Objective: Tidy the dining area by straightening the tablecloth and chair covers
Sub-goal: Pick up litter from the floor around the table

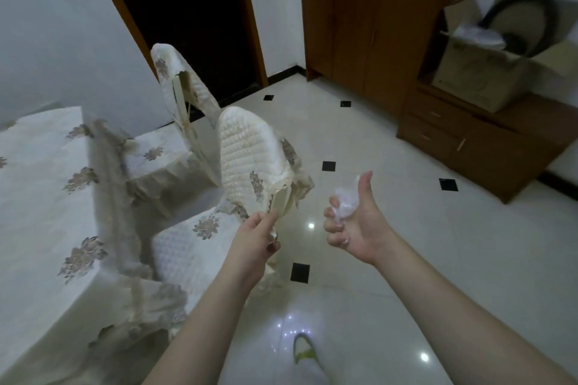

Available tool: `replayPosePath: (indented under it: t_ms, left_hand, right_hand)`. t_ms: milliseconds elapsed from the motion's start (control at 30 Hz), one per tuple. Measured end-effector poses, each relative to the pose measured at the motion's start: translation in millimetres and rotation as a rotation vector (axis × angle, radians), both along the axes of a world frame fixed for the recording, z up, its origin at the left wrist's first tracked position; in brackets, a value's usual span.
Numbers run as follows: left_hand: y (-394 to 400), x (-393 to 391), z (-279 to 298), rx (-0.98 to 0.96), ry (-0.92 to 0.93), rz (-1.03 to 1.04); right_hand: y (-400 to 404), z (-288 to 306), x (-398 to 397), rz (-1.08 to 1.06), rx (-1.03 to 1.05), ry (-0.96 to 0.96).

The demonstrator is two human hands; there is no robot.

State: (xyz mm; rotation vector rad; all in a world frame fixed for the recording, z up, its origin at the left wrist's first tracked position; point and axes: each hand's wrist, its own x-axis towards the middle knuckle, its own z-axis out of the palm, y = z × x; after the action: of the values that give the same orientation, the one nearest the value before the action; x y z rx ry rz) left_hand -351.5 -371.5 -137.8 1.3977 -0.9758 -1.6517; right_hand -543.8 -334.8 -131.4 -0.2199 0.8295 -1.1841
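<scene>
A cream quilted chair cover (247, 150) with flower embroidery sits over the near chair's backrest, its lower edge loose and frayed. My left hand (256, 237) pinches that loose edge and its ties below the backrest. My right hand (350, 222) is to the right of the chair, thumb up, fingers curled round a crumpled white wad (345, 201). A second covered chair (175, 81) stands behind, its ties hanging. The matching tablecloth (43, 184) drapes the table at the left, with a rumpled frilled edge.
A dark doorway (187, 19) opens behind the chairs. A brown wooden cabinet (372, 25) and a low drawer unit (463, 141) with an open cardboard box (488, 72) line the right wall. Glossy tiled floor (391, 259) spreads between; my foot (305, 350) shows below.
</scene>
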Motion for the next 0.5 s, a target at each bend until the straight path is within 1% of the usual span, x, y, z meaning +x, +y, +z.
replayPosePath:
  t_ms: [67,233,367,433,500]
  left_hand:
    - [-20.7,-13.3,-3.8,0.007,0.016,-0.034]
    - [-79.7,-46.7,-9.2,0.008,0.034,-0.072]
    - [-129.1,-73.3,-4.7,0.008,0.078,-0.109]
    - [-152.0,-86.4,-2.9,-0.014,0.082,-0.129]
    - [-173.2,-99.3,-1.8,-0.047,0.057,-0.177]
  right_hand:
    - [-15.1,-3.0,-14.1,-0.043,0.04,-0.006]
    - [-66.5,-10.1,-45.3,-0.15,0.124,0.053]
    - [-106.4,-1.4,-67.0,-0.287,0.125,0.0]
    - [-121.5,1.7,-75.1,-0.362,0.087,0.018]
    - [-136.9,3.1,-85.7,-0.367,0.044,0.082]
